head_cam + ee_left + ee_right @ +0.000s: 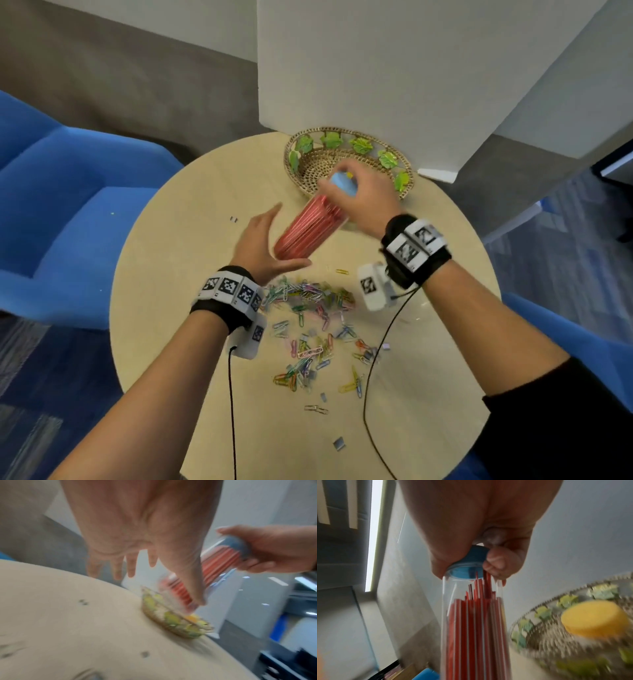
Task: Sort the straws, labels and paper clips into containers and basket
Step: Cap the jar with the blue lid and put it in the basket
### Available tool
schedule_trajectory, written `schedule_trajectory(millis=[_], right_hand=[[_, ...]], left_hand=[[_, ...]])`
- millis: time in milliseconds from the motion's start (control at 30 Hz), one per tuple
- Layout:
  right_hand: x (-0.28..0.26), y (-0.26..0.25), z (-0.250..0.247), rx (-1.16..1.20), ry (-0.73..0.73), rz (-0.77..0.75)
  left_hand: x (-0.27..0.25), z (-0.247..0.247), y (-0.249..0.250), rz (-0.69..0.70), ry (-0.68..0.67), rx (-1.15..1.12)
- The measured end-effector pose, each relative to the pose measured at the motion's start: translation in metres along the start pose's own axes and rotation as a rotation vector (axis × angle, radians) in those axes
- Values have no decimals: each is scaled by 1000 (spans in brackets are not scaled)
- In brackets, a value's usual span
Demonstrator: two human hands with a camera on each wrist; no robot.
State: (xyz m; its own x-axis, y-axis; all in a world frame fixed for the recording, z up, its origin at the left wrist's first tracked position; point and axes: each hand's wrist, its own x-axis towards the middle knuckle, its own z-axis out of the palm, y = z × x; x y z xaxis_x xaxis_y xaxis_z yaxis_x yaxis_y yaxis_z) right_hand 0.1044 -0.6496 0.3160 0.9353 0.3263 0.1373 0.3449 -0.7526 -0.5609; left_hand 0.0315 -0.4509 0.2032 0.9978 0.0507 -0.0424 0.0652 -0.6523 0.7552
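One basket point(308, 164), two containers point(310, 228).

The round table point(191, 240) lies bare from nine to eleven o'clock, open for a hand to pass. Scattered paper clips point(308, 329) clutter the middle down to six. At twelve the wicker basket point(310, 164) blocks the rim, a white pillar point(394, 68) rising close behind it.
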Motion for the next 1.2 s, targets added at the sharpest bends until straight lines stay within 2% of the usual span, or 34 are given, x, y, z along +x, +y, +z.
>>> schedule_trajectory(millis=[133,233,333,600,700,900,1033,1067,1133,1200], right_hand=[[66,10,-17,-61,161,0],[112,24,-12,-167,190,16],[149,41,-1,-267,137,44],[188,71,31,-409,-84,107],[187,79,40,-378,-73,138],[165,77,35,-267,-66,197],[113,82,0,-141,194,234],[92,91,-10,-144,220,278],[41,122,-22,-222,126,435],[-15,157,-24,-311,-116,670]], left_hand=[[7,-24,-73,-426,95,265],[9,-29,-121,-636,42,317],[9,-22,-154,-676,-89,424],[12,-20,-154,-716,-129,393],[13,-20,-155,-720,-127,406],[17,-21,-159,-714,-146,441],[17,-23,-155,-723,-166,438],[17,-24,-153,-726,-170,437],[16,-25,-150,-716,-165,438],[15,-27,-149,-699,-165,431]])
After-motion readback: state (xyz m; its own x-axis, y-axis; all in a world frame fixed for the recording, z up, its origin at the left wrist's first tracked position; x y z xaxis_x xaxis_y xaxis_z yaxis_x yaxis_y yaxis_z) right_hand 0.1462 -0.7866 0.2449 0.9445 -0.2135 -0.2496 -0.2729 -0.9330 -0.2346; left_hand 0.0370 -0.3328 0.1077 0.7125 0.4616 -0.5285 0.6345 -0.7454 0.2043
